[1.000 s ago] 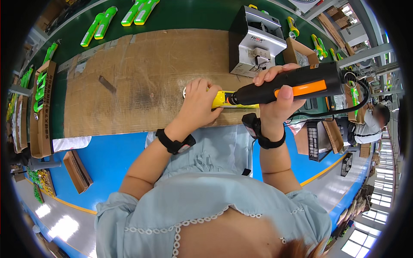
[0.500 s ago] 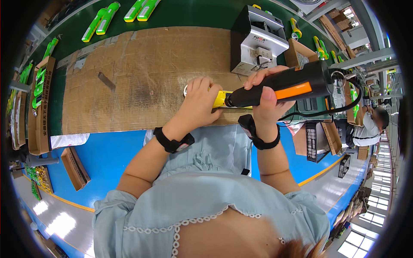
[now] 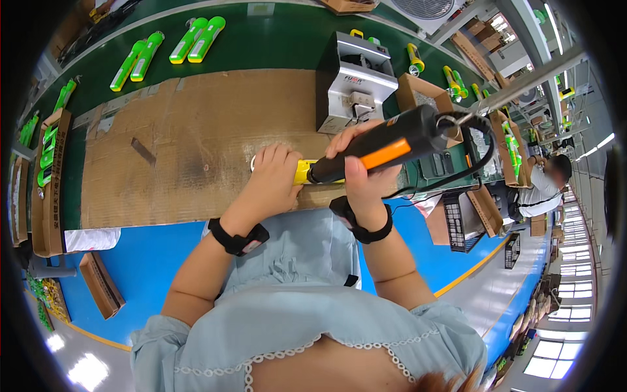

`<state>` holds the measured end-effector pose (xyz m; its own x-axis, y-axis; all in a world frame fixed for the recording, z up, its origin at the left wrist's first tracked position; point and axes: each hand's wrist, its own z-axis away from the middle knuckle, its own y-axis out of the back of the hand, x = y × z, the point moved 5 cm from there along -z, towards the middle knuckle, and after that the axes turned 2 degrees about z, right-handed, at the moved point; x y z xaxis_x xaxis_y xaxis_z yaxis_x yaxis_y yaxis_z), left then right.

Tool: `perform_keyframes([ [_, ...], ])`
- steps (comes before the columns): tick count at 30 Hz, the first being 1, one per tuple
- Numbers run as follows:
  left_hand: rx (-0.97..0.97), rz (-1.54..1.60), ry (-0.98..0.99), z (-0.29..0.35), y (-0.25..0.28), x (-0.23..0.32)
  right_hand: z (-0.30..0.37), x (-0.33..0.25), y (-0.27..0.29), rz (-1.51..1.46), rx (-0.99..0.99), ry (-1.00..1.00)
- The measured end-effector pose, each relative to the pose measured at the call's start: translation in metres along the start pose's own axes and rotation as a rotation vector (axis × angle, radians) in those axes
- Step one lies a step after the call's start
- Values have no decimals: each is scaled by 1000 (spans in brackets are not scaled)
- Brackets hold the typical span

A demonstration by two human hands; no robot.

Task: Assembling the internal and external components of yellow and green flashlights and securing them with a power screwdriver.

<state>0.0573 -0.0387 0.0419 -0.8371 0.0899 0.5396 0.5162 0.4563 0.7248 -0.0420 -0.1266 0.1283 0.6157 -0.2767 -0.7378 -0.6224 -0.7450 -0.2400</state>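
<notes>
My left hand (image 3: 266,179) presses down over a yellow flashlight (image 3: 302,172), its fingers wrapped round it. A whitish ring at the flashlight's far left end shows beside the fingers, and the rest is mostly hidden under my hand. In my right hand (image 3: 363,179) is a black electric screwdriver (image 3: 408,134) with an orange stripe, tilted, its nose pointing left and down. That nose meets the yellow body just right of my left hand; the bit and any screw are hidden. A cable loops from the tool's rear end.
Under the work lies a cardboard sheet (image 3: 196,124) with a flat metal strip (image 3: 143,151) on it. Behind the screwdriver stands a silver-and-black machine (image 3: 356,81). Green-and-yellow flashlights (image 3: 206,40) line the green bench. Cardboard boxes (image 3: 52,222) flank it. A co-worker (image 3: 545,189) sits far right.
The whole view has shifted, so the bench and hands appear further left and lower. Both hands keep their holds, with the screwdriver's nose still at the yellow flashlight.
</notes>
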Motion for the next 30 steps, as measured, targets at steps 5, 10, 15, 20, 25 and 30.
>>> perform_keyframes([
  [5,-40,-43,7,5,3,4,-14,-25,18,12,150,135],
  [10,-67,-116,20,18,10,10,-66,-42,61,241,353,337],
  [15,-20,-164,28,23,12,17,-95,-22,78,307,410,307],
  [20,-52,-199,50,28,9,18,-97,-11,79,411,357,204],
  [25,-65,-207,65,32,7,17,-80,-17,63,233,285,67],
  [30,-54,-207,87,33,5,16,-43,-25,32,-76,161,-57],
])
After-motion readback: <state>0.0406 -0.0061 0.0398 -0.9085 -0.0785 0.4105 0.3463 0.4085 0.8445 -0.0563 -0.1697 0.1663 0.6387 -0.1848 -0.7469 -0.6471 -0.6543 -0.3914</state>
